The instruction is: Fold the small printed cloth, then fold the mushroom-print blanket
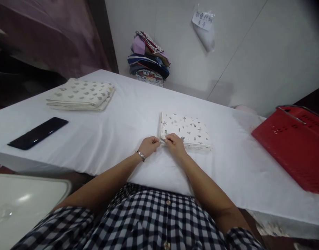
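Observation:
A folded white cloth with small printed figures lies flat in front of me on the white-covered table. At its near left corner, my right hand pinches the cloth's edge, its wrist resting low over the near side. Just left of that corner is my left hand, wearing a silver bracelet, with its fingers closed on the same corner of the cloth. The fingertips of both hands are close together.
Another folded cloth with a leaf-like print and a black phone lie on the left of the table. A red basket stands at the right. Stacked fabrics are against the wall behind.

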Demonstrator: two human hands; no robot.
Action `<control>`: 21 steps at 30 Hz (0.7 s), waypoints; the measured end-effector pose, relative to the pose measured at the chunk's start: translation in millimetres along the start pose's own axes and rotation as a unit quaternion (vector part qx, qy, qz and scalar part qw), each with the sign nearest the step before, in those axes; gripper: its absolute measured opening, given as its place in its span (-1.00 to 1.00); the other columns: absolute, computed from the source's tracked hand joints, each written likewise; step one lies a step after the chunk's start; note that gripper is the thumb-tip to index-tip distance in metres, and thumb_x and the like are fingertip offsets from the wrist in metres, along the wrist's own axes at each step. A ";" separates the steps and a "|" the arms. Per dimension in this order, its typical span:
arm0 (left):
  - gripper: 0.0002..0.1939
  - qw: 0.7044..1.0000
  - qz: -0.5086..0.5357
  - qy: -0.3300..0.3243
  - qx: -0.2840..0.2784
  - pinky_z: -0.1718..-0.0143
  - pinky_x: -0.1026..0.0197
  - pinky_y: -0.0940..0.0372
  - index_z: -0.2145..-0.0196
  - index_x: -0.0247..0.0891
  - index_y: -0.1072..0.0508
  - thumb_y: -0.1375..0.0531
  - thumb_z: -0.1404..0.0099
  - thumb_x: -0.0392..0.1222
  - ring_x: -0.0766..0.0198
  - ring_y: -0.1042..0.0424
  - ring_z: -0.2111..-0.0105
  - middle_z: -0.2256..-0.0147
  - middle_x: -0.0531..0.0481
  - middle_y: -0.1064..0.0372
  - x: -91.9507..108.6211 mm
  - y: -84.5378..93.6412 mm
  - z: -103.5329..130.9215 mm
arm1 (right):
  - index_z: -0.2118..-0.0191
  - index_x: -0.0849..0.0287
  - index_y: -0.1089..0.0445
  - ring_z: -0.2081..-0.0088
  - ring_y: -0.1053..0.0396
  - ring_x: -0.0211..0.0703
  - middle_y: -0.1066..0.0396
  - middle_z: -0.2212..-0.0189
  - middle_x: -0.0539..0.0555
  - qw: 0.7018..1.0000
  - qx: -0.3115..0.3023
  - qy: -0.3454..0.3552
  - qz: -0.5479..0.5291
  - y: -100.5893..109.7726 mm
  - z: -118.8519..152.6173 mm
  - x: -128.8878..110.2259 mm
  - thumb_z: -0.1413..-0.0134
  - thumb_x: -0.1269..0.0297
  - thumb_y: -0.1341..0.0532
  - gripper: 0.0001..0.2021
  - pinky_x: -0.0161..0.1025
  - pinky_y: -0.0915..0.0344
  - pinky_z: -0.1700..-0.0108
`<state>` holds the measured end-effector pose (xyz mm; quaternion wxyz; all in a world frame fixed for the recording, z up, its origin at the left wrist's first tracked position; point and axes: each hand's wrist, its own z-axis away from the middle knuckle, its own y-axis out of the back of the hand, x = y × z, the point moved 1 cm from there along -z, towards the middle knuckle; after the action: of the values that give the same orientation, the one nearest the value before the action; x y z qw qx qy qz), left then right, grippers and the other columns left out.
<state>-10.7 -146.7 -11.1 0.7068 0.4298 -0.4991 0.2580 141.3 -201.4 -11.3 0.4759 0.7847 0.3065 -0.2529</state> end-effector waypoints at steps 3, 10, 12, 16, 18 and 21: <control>-0.91 1.000 0.013 0.006 -0.005 0.60 0.37 -0.15 0.54 -0.26 -0.32 -0.13 -0.01 -0.19 0.43 -0.25 0.68 0.69 0.18 -0.21 2.8 0.4 1.0 | 0.27 0.14 -0.39 0.21 -0.24 -0.18 -0.34 0.30 0.06 0.996 -0.046 0.049 0.062 0.1 2.2 -0.9 -0.12 0.33 -0.09 -0.86 -0.24 -0.16 0.13; -0.86 1.000 0.027 -0.005 -0.009 0.61 0.37 -0.17 0.52 -0.27 -0.34 -0.14 -0.03 -0.13 0.43 -0.24 0.67 0.69 0.16 -0.22 1.9 1.8 1.7 | 0.13 0.15 -0.35 0.11 -0.18 -0.08 -0.30 0.17 0.14 0.985 -0.087 0.076 0.129 -0.6 6.1 -4.3 -0.11 0.32 -0.10 -0.79 -0.14 -0.14 0.06; -0.84 1.000 0.025 -0.006 -0.017 0.60 0.37 -0.16 0.50 -0.28 -0.37 -0.15 -0.03 -0.12 0.42 -0.24 0.67 0.70 0.16 -0.22 1.5 3.2 1.5 | 0.14 0.16 -0.36 0.12 -0.18 -0.08 -0.31 0.18 0.14 0.985 -0.073 0.074 0.138 -1.7 6.8 -5.0 -0.13 0.33 -0.07 -0.79 -0.14 -0.14 0.08; -0.81 1.000 0.005 0.003 -0.030 0.61 0.37 -0.13 0.48 -0.27 -0.40 -0.15 -0.06 -0.08 0.41 -0.24 0.68 0.71 0.16 -0.23 1.9 7.7 1.0 | 0.15 0.17 -0.36 0.15 -0.19 -0.11 -0.33 0.20 0.12 0.984 -0.076 0.088 0.133 1.0 5.7 -8.2 -0.11 0.38 -0.09 -0.80 -0.17 -0.16 0.09; -0.78 0.999 -0.014 -0.005 -0.029 0.59 0.35 -0.14 0.44 -0.26 -0.41 -0.14 -0.08 -0.04 0.40 -0.26 0.66 0.66 0.14 -0.28 2.2 10.1 0.5 | 0.13 0.16 -0.35 0.15 -0.20 -0.13 -0.33 0.20 0.10 0.983 -0.095 0.090 0.131 5.0 4.6 -10.3 -0.09 0.41 -0.10 -0.79 -0.19 -0.16 0.09; -0.72 0.997 -0.061 -0.041 -0.018 0.54 0.33 -0.18 0.40 -0.23 -0.43 -0.13 -0.09 0.04 0.36 -0.32 0.58 0.54 0.09 -0.38 3.4 12.9 -0.1 | 0.10 0.15 -0.34 0.14 -0.19 -0.10 -0.32 0.18 0.11 0.980 -0.098 0.081 0.154 10.7 4.1 -11.5 -0.09 0.39 -0.12 -0.76 -0.16 -0.16 0.08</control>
<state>-19.6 -140.4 -3.5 0.7077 0.4567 -0.5055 0.1874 140.7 -211.7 1.2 0.5577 0.7897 0.2424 -0.0810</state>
